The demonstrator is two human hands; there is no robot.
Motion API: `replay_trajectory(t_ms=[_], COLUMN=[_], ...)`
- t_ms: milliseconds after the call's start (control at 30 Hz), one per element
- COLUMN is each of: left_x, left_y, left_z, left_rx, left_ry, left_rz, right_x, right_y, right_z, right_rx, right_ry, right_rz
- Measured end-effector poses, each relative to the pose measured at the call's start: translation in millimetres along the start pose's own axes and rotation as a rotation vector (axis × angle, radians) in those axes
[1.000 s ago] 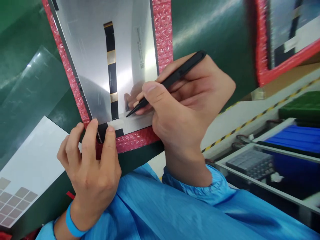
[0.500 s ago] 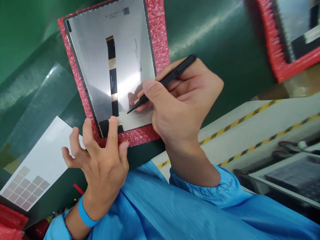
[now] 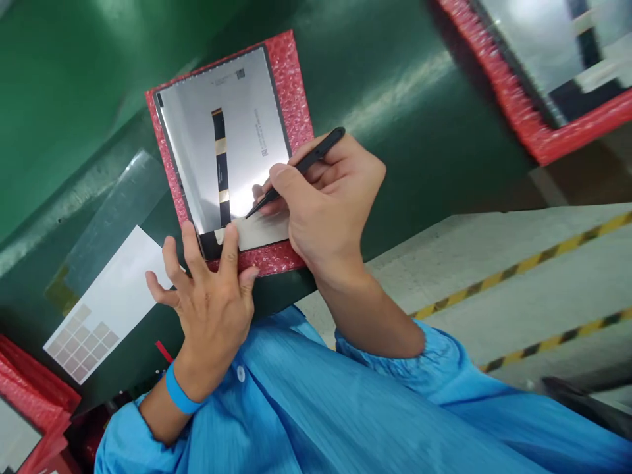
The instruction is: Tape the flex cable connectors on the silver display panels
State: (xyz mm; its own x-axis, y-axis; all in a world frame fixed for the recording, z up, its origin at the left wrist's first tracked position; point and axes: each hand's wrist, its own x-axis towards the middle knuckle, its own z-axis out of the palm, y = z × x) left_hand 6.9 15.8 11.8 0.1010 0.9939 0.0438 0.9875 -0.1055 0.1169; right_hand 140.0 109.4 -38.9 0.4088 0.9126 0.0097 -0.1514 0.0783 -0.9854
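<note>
A silvery display panel (image 3: 197, 145) lies on pink bubble wrap (image 3: 291, 92). Down its middle runs a black flex cable (image 3: 222, 168) with gold sections, and a pale strip (image 3: 266, 230) covers part of its lower edge. My right hand (image 3: 330, 197) grips black tweezers (image 3: 316, 153), their tip at the upper edge of the pale strip. My left hand (image 3: 212, 296) has its fingers spread, the index fingertip pressing on the strip's left end just below the cable, the middle fingertip at the panel's lower left corner.
Left of the panel lie a white card with small squares (image 3: 133, 276) and a clear plastic sheet (image 3: 113, 217) on the green mat (image 3: 395, 164). Another panel in red bubble wrap (image 3: 528, 131) is at the upper right. More red wrap (image 3: 39, 375) sits at the lower left.
The view has shifted, so the panel looks smaller and lower. The left middle finger now reaches the panel's corner, and the pale strip extends under the left index finger. The tweezers stay in the right hand.
</note>
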Motion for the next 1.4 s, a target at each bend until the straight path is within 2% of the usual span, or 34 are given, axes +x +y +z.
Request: replay_trajectory(t_ms=[167, 233, 400, 633, 700, 800, 900, 967, 1000, 1067, 1133, 1267, 1333, 1400], left_x=[-1, 3, 30, 84, 99, 109, 101, 87, 77, 46, 1, -111, -159, -197], left_y=[-12, -19, -30, -40, -41, -30, -20, -28, -38, -71, -113, -201, -240, -273], left_z=[-9.7, -14.0, -23.1, -25.2, -24.5, -26.9, -36.4, -47.9, -55.8, -76.9, -103.4, -151.5, -162.6, -163.9], left_rx=[0.02, 0.0, -0.505, -0.932, -1.083, -1.261, -1.356, -1.409, -1.439, -1.49, -1.503, -1.396, -1.302, -1.197], left_ry=[0.012, 0.019, -0.015, -0.081, -0.174, -0.329, -0.346, -0.298, -0.26, -0.15, 0.001, 0.326, 0.423, 0.461], left_rz=[-0.006, -0.053, -0.316, -0.545, -0.577, -0.569, -0.593, -0.628, -0.646, -0.681, -0.734, -0.92, -1.044, -1.173], right_x=[3, 4, 4, 4, 7, 11, 7, 3, 2, 1, 0, -19, -42, -74], right_y=[-1, -5, -11, -11, -12, -17, -27, -34, -36, -40, -42, -48, -48, -47], right_z=[4, 6, 10, 17, 16, 11, 3, -1, -2, -1, 7, 43, 71, 105], right_rx=[0.037, 0.05, 0.107, 0.234, 0.259, 0.276, 0.256, 0.221, 0.194, 0.143, 0.093, 0.018, 0.013, -0.014], right_ry=[0.035, 0.045, 0.028, 0.053, 0.057, 0.042, 0.038, 0.052, 0.051, 0.046, 0.012, -0.278, -0.424, -0.612], right_rz=[0.014, 0.037, 0.129, 0.208, 0.231, 0.289, 0.357, 0.39, 0.405, 0.421, 0.427, 0.429, 0.418, 0.43])
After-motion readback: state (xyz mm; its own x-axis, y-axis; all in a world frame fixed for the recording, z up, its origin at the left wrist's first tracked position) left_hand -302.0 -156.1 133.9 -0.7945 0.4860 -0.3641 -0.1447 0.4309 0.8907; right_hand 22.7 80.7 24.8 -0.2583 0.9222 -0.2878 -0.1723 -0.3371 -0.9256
